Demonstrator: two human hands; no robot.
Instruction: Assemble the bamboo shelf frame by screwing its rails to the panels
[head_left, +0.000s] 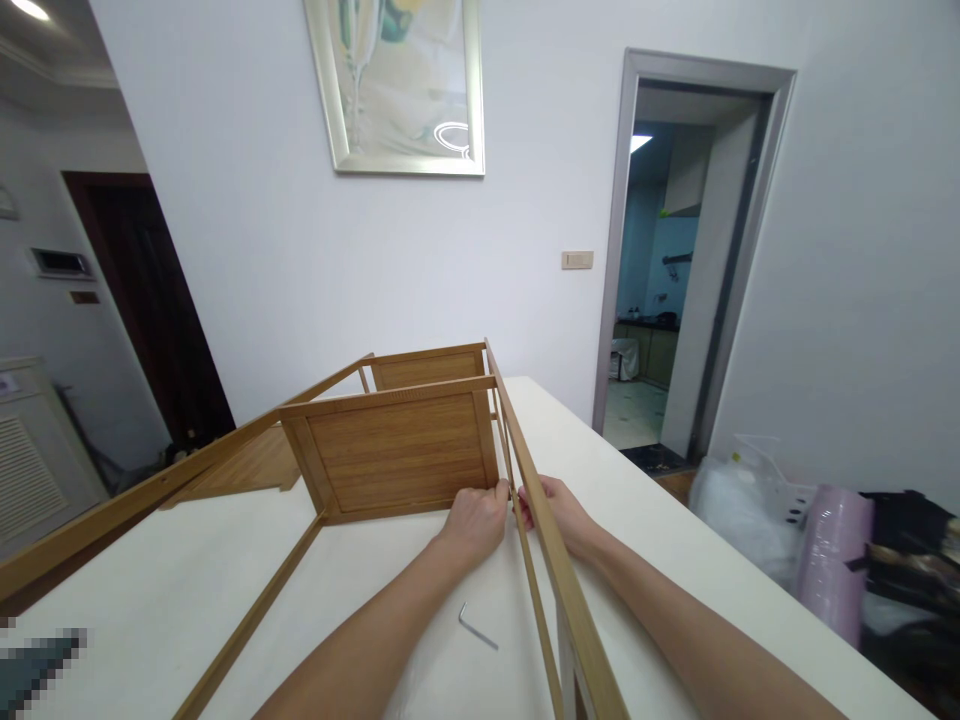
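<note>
A wooden frame [551, 520] with brown panels lies on its side on a white table. My left hand [476, 520] is closed at the lower right corner of the nearer wooden panel [401, 450], its thumb beside the frame's rail. On the outer side of that rail is my right hand [559, 512], fingers pinched together close to the same joint. The rail covers part of these fingertips, so whatever is between them is hidden. An L-shaped hex key [478, 630] rests on the table between my forearms.
The white table [637, 560] runs up to the wall. Another flat wooden board [240, 465] lies left of the panel. On the right, beyond the table edge, stand a pink wrapped roll [832, 560] and clear plastic bags [742, 510]. A doorway [652, 300] opens behind.
</note>
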